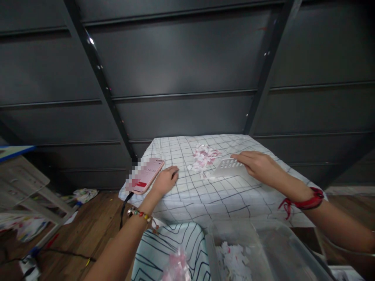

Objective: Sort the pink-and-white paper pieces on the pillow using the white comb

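Note:
My right hand [258, 166] is closed on the upper edge of a white slotted plastic plate [227, 168]. The plate stands tilted on the checked tablecloth [175, 150], its lower edge by a small heap of white and pink paper scraps [205, 156]. A few scraps lie loose near that edge. To the left, my left hand [166, 181] rests low on the cloth, holding nothing, its fingers slightly bent and a gap showing at the thumb. Beside it lies a phone in a pink case [149, 175], partly blurred out, with a black cable attached.
Below the table edge stands a clear plastic bin [258, 249] with white paper scraps [234, 259] in it. A pink plastic bag [177, 265] lies on a patterned cushion [170, 238]. Dark panels [181, 58] rise behind the table. Cables cross the wooden floor [88, 222].

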Demonstrator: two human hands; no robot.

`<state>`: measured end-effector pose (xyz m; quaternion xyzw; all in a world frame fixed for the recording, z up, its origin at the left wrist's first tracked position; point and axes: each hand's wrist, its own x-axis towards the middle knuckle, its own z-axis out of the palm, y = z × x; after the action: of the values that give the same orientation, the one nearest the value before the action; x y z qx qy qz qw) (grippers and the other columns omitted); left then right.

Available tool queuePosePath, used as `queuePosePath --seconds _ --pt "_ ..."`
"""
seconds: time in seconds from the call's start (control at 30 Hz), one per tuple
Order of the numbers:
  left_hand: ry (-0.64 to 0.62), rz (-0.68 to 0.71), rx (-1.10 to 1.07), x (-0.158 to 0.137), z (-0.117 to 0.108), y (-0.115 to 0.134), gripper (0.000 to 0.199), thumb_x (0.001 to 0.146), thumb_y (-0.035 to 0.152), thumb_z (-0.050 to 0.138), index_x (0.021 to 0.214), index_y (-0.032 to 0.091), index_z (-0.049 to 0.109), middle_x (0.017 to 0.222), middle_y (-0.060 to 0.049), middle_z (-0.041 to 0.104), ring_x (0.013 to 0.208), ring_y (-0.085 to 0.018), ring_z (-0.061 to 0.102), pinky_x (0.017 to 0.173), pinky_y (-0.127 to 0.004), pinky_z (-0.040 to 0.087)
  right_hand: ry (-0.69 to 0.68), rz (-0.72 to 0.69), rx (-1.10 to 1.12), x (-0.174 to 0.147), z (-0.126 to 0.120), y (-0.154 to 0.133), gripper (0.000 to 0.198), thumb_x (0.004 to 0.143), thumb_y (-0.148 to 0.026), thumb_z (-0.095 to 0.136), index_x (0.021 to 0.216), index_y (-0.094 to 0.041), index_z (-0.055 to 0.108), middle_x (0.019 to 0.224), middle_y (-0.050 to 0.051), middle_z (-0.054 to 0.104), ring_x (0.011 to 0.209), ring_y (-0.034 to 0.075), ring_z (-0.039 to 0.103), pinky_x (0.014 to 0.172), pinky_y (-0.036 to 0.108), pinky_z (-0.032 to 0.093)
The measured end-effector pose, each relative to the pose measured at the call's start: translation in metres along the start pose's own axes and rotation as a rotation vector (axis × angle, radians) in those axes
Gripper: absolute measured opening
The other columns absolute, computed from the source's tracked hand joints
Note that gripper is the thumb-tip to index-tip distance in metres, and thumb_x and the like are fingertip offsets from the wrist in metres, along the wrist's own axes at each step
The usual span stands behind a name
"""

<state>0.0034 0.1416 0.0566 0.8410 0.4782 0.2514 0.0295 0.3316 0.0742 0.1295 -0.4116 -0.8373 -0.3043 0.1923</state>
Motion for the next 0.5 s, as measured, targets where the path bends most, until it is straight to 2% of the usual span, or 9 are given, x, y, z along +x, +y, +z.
queuePosePath --seconds 0.2,0.5 --pt "0.008 0.016 0.005 0.0000 0.0008 -0.0012 0.029 0.086 0.017 0.041 0.104 0.017 0.063 0.116 -0.007 0.063 0.108 -0.020 0.058 0.100 -0.033 0.042 -0.003 -0.001 -0.009 -0.0024 -0.0018 0.0002 0.045 0.069 0.002 0.036 0.103 -0.012 0.062 0.083 0.008 0.067 0.074 0.019 0.063 0.067 0.031 0.051" --pt "0.000 0.019 0.011 0.0000 -0.0006 0.0001 0.030 0.086 0.017 0.042 0.107 0.012 0.063 0.116 -0.011 0.063 0.109 -0.021 0.058 0.100 -0.033 0.041 -0.043 0.031 -0.059 -0.0053 -0.0072 0.0046 0.046 0.070 0.002 0.036 0.104 -0.014 0.062 0.083 0.007 0.067 0.074 0.018 0.063 0.067 0.030 0.050"
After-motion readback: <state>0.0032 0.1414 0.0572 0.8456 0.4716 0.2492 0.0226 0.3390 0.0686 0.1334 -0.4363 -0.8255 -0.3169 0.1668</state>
